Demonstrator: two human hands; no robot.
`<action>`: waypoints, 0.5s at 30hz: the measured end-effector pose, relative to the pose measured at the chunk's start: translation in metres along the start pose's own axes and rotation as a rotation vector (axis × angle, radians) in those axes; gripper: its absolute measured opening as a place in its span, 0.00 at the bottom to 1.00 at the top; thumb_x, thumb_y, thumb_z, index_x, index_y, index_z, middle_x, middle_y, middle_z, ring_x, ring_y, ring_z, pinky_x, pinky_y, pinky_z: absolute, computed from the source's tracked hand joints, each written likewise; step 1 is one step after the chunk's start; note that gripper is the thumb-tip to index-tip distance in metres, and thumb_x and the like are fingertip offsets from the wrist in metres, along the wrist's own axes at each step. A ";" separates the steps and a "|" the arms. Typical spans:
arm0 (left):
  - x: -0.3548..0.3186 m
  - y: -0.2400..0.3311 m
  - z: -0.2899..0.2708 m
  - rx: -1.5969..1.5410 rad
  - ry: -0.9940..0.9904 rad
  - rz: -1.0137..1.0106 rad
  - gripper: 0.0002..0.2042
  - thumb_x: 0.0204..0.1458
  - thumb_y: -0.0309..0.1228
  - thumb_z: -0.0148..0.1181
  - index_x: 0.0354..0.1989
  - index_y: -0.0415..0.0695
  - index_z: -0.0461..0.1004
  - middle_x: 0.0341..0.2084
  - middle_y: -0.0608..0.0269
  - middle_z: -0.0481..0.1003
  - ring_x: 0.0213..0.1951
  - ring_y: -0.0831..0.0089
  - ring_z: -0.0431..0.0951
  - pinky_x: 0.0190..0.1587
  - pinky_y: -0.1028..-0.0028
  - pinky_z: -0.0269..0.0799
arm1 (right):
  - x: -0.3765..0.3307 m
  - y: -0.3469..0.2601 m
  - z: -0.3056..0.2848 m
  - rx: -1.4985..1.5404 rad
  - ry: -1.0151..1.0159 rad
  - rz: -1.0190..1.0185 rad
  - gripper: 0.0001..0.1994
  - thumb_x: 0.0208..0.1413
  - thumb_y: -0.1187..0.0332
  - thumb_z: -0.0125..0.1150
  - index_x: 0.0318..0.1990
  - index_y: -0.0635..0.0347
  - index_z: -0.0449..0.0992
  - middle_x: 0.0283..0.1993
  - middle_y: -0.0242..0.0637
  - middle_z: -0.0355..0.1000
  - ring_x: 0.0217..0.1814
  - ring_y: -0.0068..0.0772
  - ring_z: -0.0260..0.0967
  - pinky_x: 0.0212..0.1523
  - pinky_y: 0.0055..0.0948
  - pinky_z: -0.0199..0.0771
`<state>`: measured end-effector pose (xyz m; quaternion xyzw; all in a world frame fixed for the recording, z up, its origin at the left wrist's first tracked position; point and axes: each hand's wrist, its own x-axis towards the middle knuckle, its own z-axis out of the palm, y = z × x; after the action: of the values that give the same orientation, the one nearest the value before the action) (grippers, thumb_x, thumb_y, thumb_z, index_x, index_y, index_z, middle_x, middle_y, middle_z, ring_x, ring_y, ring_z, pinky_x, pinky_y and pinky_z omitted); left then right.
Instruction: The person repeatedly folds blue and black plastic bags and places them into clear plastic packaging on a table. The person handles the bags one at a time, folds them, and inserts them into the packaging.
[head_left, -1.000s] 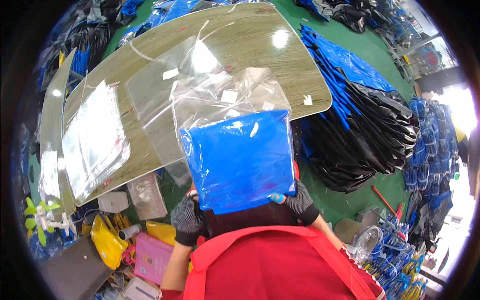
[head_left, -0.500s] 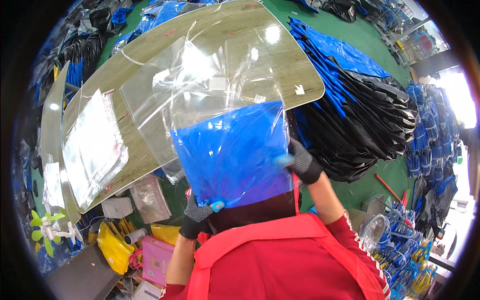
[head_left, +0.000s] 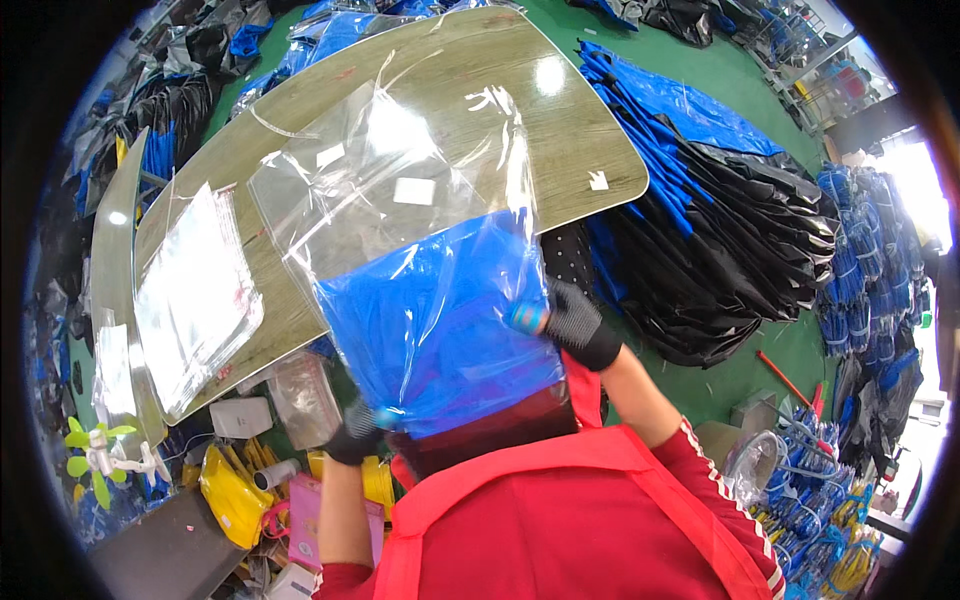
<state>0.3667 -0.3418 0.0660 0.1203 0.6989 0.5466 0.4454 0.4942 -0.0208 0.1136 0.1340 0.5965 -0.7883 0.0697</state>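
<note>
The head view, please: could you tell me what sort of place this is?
Probably a packing workshop. The left hand and right hand hold a blue item in a clear plastic bag over a wooden table, beside a stack of empty bags and piles of blue and black folded goods.

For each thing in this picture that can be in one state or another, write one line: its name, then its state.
Clear plastic bag: lower part filled, upper part empty and lying loose on the table.
Blue folded item: inside the bag, gripped through it.
Left hand: gloved, gripping the bag's lower left corner.
Right hand: gloved, gripping the bag's right edge.
Stack of clear bags: lying flat, unfilled.
Table: partly covered.
</note>
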 end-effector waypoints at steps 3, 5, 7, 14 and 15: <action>0.007 0.015 0.004 -0.498 0.316 0.266 0.31 0.59 0.44 0.57 0.66 0.40 0.59 0.61 0.55 0.66 0.58 0.65 0.69 0.61 0.67 0.62 | 0.000 0.000 0.009 -0.210 0.077 -0.148 0.29 0.52 0.55 0.71 0.56 0.65 0.71 0.49 0.38 0.76 0.51 0.28 0.71 0.55 0.33 0.72; 0.006 0.005 0.009 -0.149 0.315 0.183 0.32 0.59 0.43 0.58 0.67 0.40 0.58 0.61 0.55 0.66 0.59 0.65 0.68 0.61 0.67 0.62 | -0.001 0.004 0.006 0.026 0.123 -0.099 0.33 0.51 0.53 0.71 0.59 0.64 0.68 0.49 0.39 0.76 0.54 0.31 0.71 0.58 0.34 0.70; 0.006 -0.001 0.010 0.117 0.278 0.326 0.32 0.58 0.42 0.60 0.67 0.39 0.59 0.61 0.56 0.65 0.61 0.65 0.66 0.63 0.67 0.60 | 0.003 -0.001 0.002 0.287 0.217 -0.008 0.35 0.50 0.51 0.71 0.60 0.64 0.68 0.50 0.40 0.76 0.55 0.33 0.72 0.59 0.35 0.70; 0.001 -0.007 -0.002 -0.293 0.309 0.248 0.10 0.58 0.35 0.60 0.42 0.46 0.70 0.38 0.68 0.73 0.41 0.77 0.72 0.45 0.75 0.68 | -0.005 0.020 -0.007 -0.241 0.109 0.149 0.27 0.55 0.54 0.67 0.56 0.64 0.71 0.47 0.41 0.76 0.49 0.29 0.73 0.51 0.30 0.74; 0.003 -0.006 -0.002 -0.278 0.272 0.209 0.08 0.57 0.32 0.62 0.37 0.48 0.68 0.32 0.72 0.71 0.35 0.79 0.71 0.40 0.77 0.67 | -0.007 0.023 -0.006 0.216 0.269 -0.070 0.22 0.57 0.58 0.65 0.53 0.63 0.73 0.44 0.37 0.77 0.44 0.26 0.73 0.46 0.27 0.75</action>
<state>0.3657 -0.3436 0.0596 0.0547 0.6543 0.6920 0.3001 0.5075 -0.0218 0.0929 0.2240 0.5164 -0.8248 -0.0529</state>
